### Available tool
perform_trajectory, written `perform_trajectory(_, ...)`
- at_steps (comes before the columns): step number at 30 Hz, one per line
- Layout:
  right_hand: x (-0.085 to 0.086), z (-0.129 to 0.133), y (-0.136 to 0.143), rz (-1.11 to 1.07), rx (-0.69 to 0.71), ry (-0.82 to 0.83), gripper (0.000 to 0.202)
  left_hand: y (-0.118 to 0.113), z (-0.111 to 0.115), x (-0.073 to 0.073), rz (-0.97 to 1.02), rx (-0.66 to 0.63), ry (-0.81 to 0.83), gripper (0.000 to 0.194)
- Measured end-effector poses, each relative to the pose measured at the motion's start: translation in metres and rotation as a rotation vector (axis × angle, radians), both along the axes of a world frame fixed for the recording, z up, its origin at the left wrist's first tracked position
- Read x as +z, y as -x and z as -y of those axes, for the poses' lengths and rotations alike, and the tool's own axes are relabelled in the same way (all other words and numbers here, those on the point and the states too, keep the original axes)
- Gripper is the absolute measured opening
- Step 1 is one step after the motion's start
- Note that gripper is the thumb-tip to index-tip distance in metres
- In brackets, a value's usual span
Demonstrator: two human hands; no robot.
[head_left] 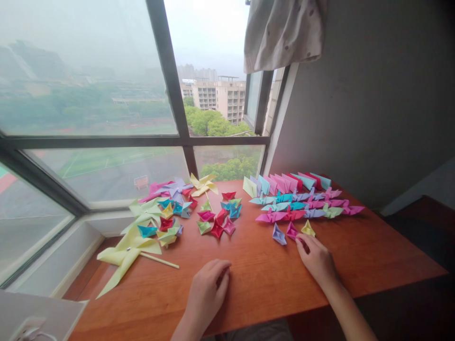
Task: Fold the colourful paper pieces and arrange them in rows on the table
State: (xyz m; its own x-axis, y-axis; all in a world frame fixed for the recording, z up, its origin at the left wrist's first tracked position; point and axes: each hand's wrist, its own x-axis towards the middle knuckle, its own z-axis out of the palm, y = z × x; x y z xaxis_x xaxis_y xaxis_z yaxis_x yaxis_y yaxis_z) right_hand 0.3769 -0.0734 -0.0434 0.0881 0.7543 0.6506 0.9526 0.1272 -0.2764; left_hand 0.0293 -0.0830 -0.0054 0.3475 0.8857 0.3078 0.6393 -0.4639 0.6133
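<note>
My right hand (314, 255) reaches to the right part of the wooden table, its fingertips pinched at the lower edge of a magenta paper boat (292, 230). On either side of that boat stand a lavender boat (279, 234) and a yellow boat (307, 228). My left hand (209, 289) rests near the front edge, fingers curled together, with nothing visible in it. Beyond it lies a loose cluster of folded boats, among them a red one (217, 228) and a pink one (229, 226).
Rows of paper cranes (280, 207) and upright folded pieces (280, 183) fill the table's back right. Paper pinwheels, one large and yellow (128, 250) with a stick, lie at the left beside more boats (166, 223). Windows (106, 175) border the table (256, 293).
</note>
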Motion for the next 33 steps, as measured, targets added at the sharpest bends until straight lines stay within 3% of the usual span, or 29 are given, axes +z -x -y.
perform_trajectory(18, 0.001, 0.004, 0.001, -0.085, 0.027, 0.070, 0.028, -0.002, 0.001, 0.005, -0.001, -0.010, -0.006, 0.021)
perform_trajectory(24, 0.004, 0.008, -0.008, -0.121, -0.228, -0.079, 0.034, -0.002, 0.001, 0.005, 0.002, -0.008, -0.012, 0.021)
perform_trajectory(28, 0.007, 0.004, -0.014, -0.117, -0.352, -0.043, 0.040, -0.002, 0.001, 0.006, 0.014, -0.011, -0.023, 0.020)
perform_trajectory(33, 0.012, 0.003, -0.005, -0.077, -0.213, -0.081, 0.035, -0.002, 0.000, 0.006, 0.011, -0.011, -0.012, 0.020)
